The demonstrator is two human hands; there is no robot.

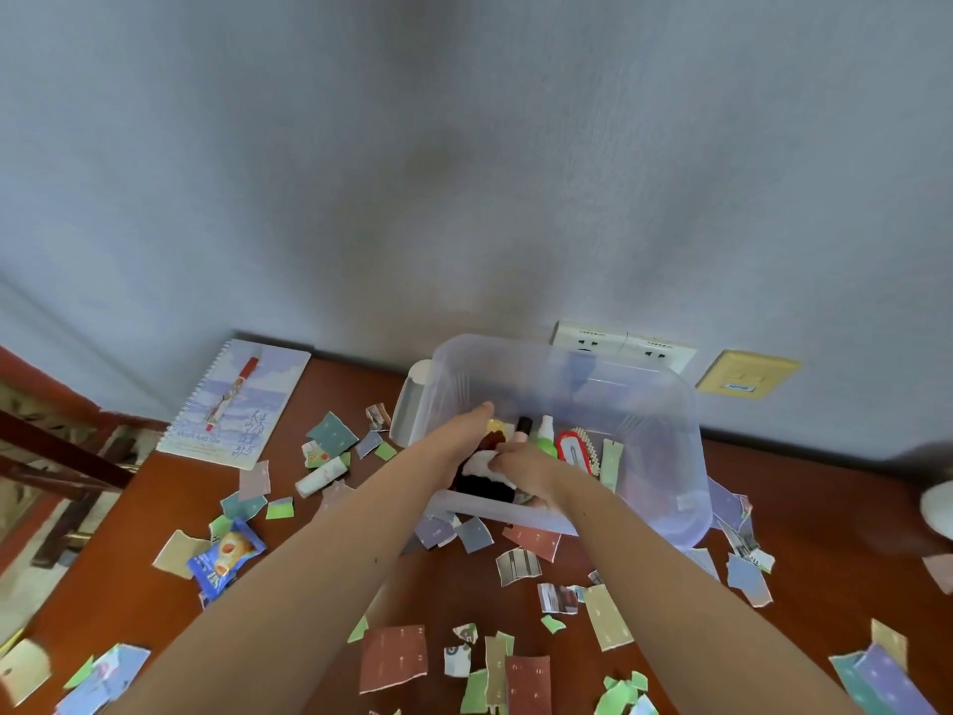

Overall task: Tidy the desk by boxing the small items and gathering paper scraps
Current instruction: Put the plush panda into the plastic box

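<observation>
A clear plastic box stands on the brown desk near the wall. Both my hands reach into it. My left hand and my right hand hold a black and white soft item between them, just over the box's near wall. Inside the box lie a green-capped bottle, a black tube, a red and white hair clip and a pale green strip. Torn paper scraps of several colours lie all over the desk.
A spiral notebook with a red pen on it lies at the back left. A small white tube and a blue snack packet lie left of the box. Wall sockets sit behind the box. A chair stands at the left.
</observation>
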